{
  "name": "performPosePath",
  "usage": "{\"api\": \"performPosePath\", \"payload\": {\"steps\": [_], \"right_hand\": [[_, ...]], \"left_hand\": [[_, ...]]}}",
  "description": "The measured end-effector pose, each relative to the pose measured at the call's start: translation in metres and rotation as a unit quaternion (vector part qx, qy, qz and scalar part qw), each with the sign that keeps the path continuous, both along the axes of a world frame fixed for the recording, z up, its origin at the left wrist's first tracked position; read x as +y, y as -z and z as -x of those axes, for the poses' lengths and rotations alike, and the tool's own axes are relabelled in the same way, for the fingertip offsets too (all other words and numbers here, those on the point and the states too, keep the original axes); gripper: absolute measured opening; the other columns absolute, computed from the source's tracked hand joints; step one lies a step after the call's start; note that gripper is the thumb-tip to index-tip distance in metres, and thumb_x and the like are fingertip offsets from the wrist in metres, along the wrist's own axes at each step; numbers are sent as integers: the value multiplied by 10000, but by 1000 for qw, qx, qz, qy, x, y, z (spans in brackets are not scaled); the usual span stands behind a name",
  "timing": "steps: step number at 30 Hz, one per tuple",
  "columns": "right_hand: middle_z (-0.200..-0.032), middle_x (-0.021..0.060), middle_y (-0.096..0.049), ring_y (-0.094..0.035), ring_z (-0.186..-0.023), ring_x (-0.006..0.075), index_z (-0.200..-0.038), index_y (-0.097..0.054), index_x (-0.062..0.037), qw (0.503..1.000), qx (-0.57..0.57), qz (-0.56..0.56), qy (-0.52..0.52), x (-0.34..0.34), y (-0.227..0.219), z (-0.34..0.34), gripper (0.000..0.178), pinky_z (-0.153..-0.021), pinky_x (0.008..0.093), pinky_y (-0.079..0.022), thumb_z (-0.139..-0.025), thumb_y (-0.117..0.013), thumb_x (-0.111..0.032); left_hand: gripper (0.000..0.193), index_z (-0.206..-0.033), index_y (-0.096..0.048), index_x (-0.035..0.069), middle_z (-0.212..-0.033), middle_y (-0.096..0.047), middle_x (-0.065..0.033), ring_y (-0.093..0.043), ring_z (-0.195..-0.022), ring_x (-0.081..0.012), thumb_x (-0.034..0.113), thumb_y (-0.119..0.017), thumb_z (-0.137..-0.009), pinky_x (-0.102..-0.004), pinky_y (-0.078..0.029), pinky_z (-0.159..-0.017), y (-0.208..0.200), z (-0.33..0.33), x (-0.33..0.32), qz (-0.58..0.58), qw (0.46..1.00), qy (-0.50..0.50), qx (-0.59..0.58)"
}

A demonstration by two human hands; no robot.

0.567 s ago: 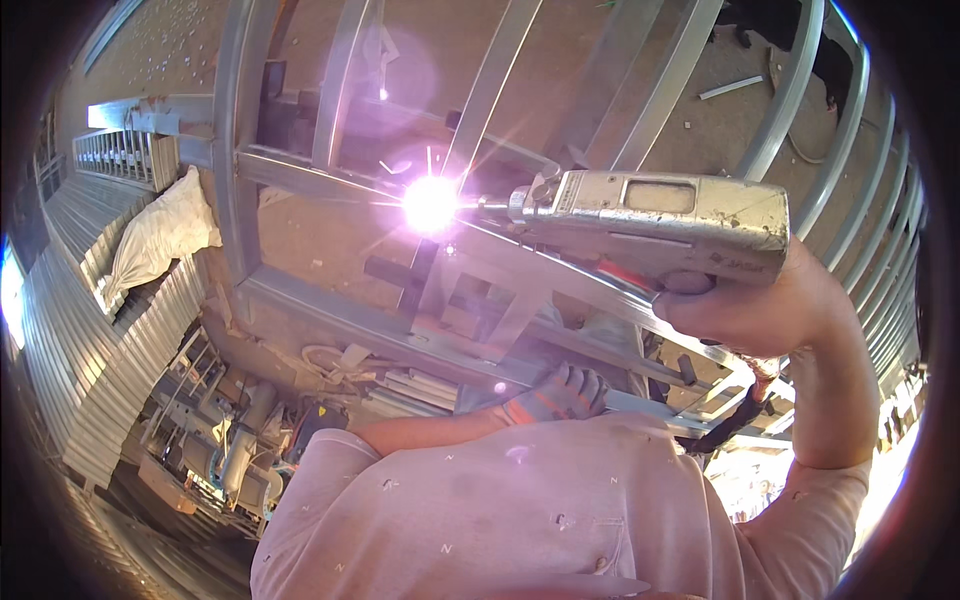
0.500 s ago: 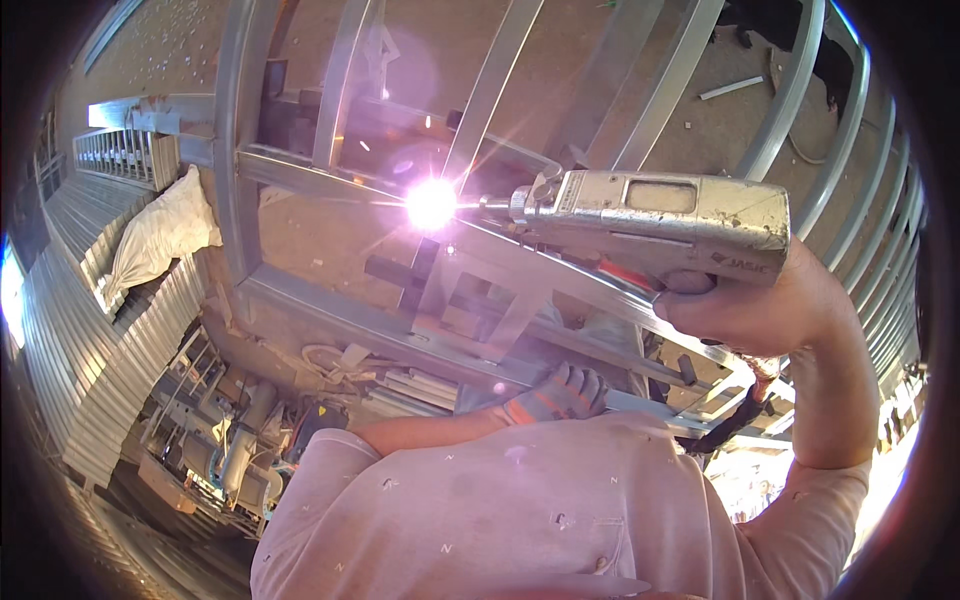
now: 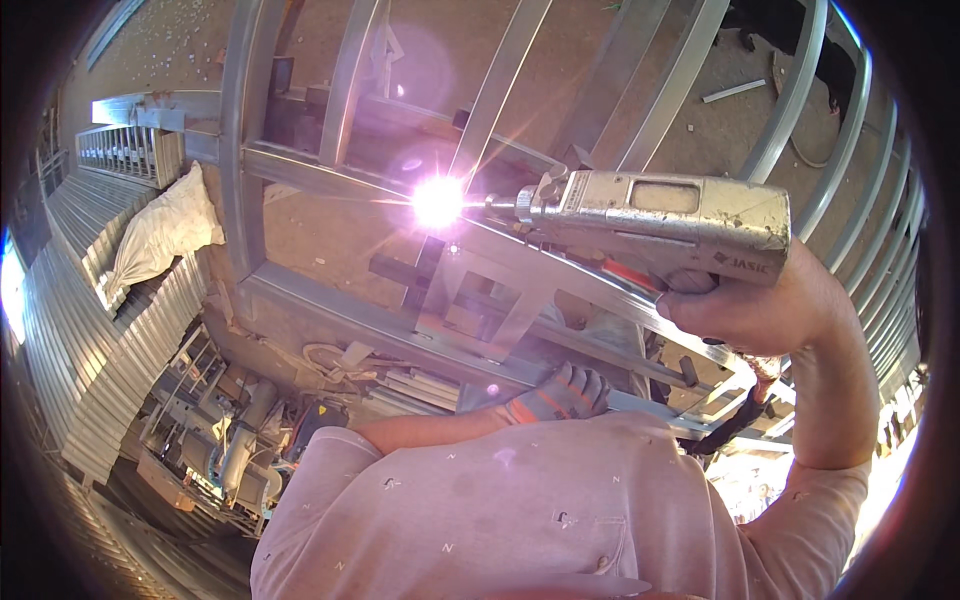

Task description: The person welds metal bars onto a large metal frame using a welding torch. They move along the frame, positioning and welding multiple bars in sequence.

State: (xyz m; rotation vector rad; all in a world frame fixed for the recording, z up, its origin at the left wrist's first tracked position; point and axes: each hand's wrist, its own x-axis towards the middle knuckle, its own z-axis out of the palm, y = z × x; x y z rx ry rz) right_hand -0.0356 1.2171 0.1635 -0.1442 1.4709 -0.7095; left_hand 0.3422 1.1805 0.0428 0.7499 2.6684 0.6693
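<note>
My bare right hand (image 3: pixel 740 300) grips a boxy grey welding gun (image 3: pixel 670 212) with a red trigger, its nozzle turned left. A white-purple arc (image 3: pixel 437 203) glares at the tip, hiding the spot where an upright bar (image 3: pixel 500 85) meets a long rail of the metal frame (image 3: pixel 370 186). Thin rays and sparks spread from the glare. In a grey and orange glove, my left hand (image 3: pixel 560 393) lies close to my body, fingers curled over the frame's near rail (image 3: pixel 340 303).
Parallel steel bars (image 3: pixel 800 100) curve away on the right. Corrugated metal sheets (image 3: pixel 85 345) and a white sack (image 3: pixel 170 235) are at the left. Tools and scrap (image 3: pixel 240 430) lie lower left. A dark cable (image 3: pixel 735 425) hangs below my right hand. One loose metal strip (image 3: pixel 733 91) lies on the ground.
The arc and nozzle tip appear slightly farther right, with the frame shifted a little the same way. Fewer flying sparks show. Both hands keep their hold.
</note>
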Motion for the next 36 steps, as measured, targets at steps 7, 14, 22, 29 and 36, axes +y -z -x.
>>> {"api": "performPosePath", "payload": {"steps": [7, 14, 22, 29, 36], "right_hand": [[-1176, 112, -790, -722, -1079, 185, -1429, -664, -39, 1000, 23, 4, -20, -1, -1, 0, 616, -940, 365, -592, -830, -806, -25], [-1253, 109, -774, -714, -1129, 186, -1473, -631, -48, 1000, -12, 8, -10, 0, -2, 0, 655, -978, 372, -584, -844, -808, -12], [-1358, 145, -743, -702, -1237, 225, -1494, -594, -20, 998, -17, 35, 41, 5, 3, -11, 705, -1050, 393, -577, -831, -827, 29], [-1324, 128, -757, -707, -1187, 191, -1473, -622, -17, 998, -1, 49, 40, 3, 2, -13, 643, -998, 362, -584, -854, -795, 0], [-1304, 125, -768, -718, -1191, 202, -1485, -614, -35, 999, -1, -45, -19, -5, -7, -6, 657, -1016, 366, -587, -857, -804, -2]], "left_hand": [[345, -1180, -690, 49, -1020, -681, -134, -649, -894, -300, 326, -594, -998, -467, -545, -745, -5, 7, -7, -10, 1000, 10, -17], [357, -1173, -694, 42, -960, -677, -118, -620, -770, -257, 326, -611, -972, -451, -523, -680, -4, 12, -11, -14, 999, 0, 34], [339, -1108, -697, 46, -928, -680, -117, -611, -750, -246, 336, -627, -948, -434, -512, -658, 7, 3, -2, -20, 997, -34, 69], [292, -1098, -703, 56, -905, -661, -97, -593, -763, -247, 293, -641, -940, -429, -495, -658, 5, 6, -5, -23, 996, -37, 82], [283, -1081, -699, 61, -913, -668, -90, -596, -764, -240, 301, -644, -941, -419, -485, -666, 5, 8, -7, -17, 994, -36, 103]]}}
